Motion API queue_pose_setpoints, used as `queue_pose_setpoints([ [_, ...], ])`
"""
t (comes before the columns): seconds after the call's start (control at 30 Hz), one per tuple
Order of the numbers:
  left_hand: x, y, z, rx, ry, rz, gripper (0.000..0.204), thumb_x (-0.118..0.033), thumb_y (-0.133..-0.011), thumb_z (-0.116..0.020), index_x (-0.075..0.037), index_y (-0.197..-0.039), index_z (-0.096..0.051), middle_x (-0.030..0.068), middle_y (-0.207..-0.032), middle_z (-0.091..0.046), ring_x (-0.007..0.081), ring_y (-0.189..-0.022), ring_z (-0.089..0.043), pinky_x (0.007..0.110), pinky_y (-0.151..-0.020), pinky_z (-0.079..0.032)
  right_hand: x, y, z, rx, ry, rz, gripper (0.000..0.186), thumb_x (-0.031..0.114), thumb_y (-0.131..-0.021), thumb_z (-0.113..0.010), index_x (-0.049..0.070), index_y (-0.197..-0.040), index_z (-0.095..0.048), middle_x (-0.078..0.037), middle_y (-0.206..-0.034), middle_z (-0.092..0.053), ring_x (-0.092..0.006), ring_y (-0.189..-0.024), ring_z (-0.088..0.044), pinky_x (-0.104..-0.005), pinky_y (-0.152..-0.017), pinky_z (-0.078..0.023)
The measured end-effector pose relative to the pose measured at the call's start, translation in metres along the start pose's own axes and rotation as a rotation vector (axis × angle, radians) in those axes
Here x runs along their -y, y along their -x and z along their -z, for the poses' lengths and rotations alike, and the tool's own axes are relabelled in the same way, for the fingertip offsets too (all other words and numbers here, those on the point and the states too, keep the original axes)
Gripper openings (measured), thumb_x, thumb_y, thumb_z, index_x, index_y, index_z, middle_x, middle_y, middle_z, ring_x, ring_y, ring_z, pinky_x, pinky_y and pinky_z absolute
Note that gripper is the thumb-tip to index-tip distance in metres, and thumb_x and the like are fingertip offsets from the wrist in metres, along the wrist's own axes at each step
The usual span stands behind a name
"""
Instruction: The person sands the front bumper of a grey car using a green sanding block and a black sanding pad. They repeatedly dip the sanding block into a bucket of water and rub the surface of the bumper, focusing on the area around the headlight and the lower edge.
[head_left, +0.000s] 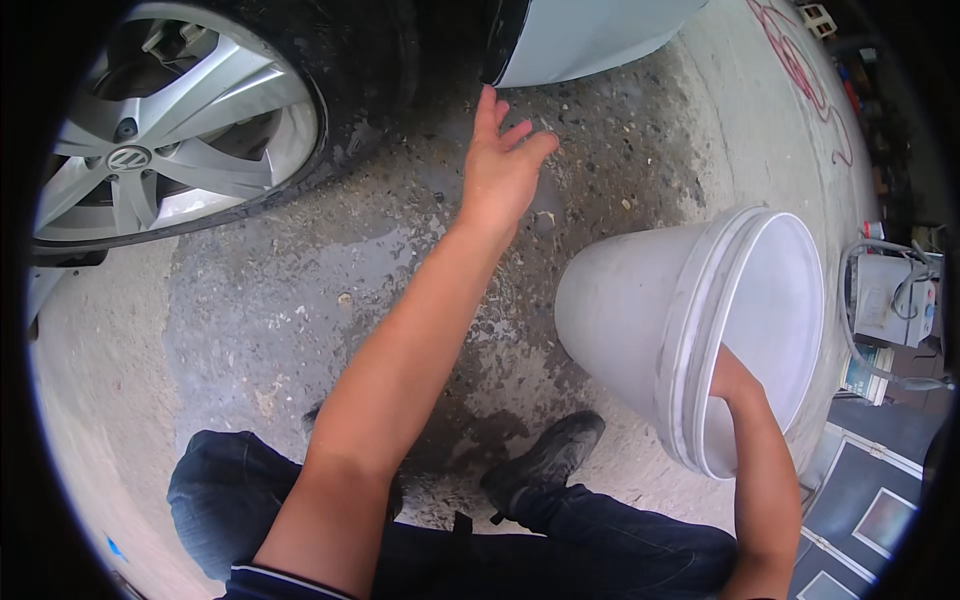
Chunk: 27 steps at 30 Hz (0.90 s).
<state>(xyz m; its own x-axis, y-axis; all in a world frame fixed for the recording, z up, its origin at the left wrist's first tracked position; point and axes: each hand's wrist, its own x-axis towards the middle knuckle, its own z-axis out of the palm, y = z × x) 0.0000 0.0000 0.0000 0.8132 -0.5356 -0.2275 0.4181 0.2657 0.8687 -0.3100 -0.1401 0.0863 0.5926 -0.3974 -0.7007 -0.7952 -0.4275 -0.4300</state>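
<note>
My left hand (503, 172) reaches forward over the wet floor, palm empty and fingers spread. Its longest-reaching fingertip is at the lower corner of a pale car body panel (590, 42); whether it touches the panel I cannot tell. On the right is a large white plastic bucket (625, 300) with a ribbed rim, its mouth toward the right of the picture. My right hand (733, 377) is inside this bucket. The near rim hides its fingers, so what they hold, if anything, does not show.
A car wheel (215, 120) with a silver spoked rim and black tire is at the upper left. Wet, pitted concrete (330, 270) spreads between wheel and bucket. My dark shoe (548, 460) is below the bucket. A red hose (800, 65) and a grey box (893, 298) are at far right.
</note>
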Motion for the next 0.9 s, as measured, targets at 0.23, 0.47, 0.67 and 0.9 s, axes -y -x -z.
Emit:
queue_pose_setpoints([
  [0.23, 0.005, -0.002, 0.001, 0.039, -0.042, 0.047, 0.107, -0.002, -0.085, -0.071, -0.01, -0.166, -0.001, 0.0226, -0.165, -0.027, 0.0282, -0.136, -0.051, 0.036, -0.1, -0.05, 0.003, 0.003, 0.002, -0.01, -0.003, -0.05, 0.032, 0.012, -0.074, -0.083, 0.005, -0.104, -0.075, -0.007, -0.1, -0.074, -0.0203, -0.093, -0.067, -0.0393, -0.086, -0.055],
  [0.47, 0.004, -0.015, 0.012, 0.081, -0.13, 0.052, 0.109, -0.006, -0.086, -0.073, -0.01, -0.166, 0.001, 0.0217, -0.166, -0.026, 0.0285, -0.135, -0.053, 0.036, -0.1, -0.05, 0.005, 0.0, -0.001, -0.013, -0.02, -0.07, 0.032, 0.011, -0.075, -0.082, 0.005, -0.105, -0.075, -0.008, -0.1, -0.074, -0.0209, -0.093, -0.067, -0.0393, -0.086, -0.054],
  [0.67, -0.002, -0.004, 0.005, 0.116, -0.169, 0.168, 0.092, -0.034, -0.09, -0.075, 0.005, -0.158, -0.027, 0.0219, -0.159, -0.041, 0.0299, -0.139, -0.05, 0.039, -0.111, -0.044, -0.007, -0.006, -0.003, 0.012, -0.011, -0.035, 0.035, 0.012, -0.074, -0.083, 0.004, -0.107, -0.074, -0.01, -0.104, -0.074, -0.022, -0.096, -0.067, -0.0404, -0.088, -0.054],
  [0.9, -0.056, 0.072, -0.057, 0.573, -0.445, 0.11, 0.093, -0.06, -0.094, -0.064, 0.009, -0.151, -0.039, 0.0297, -0.153, -0.045, 0.0391, -0.145, -0.043, 0.043, -0.119, -0.034, 0.001, -0.01, -0.008, 0.18, 0.237, -0.117, 0.055, 0.039, -0.091, -0.064, 0.003, -0.132, -0.063, -0.026, -0.111, -0.072, -0.0422, -0.101, -0.069, -0.0465, -0.09, -0.053],
])
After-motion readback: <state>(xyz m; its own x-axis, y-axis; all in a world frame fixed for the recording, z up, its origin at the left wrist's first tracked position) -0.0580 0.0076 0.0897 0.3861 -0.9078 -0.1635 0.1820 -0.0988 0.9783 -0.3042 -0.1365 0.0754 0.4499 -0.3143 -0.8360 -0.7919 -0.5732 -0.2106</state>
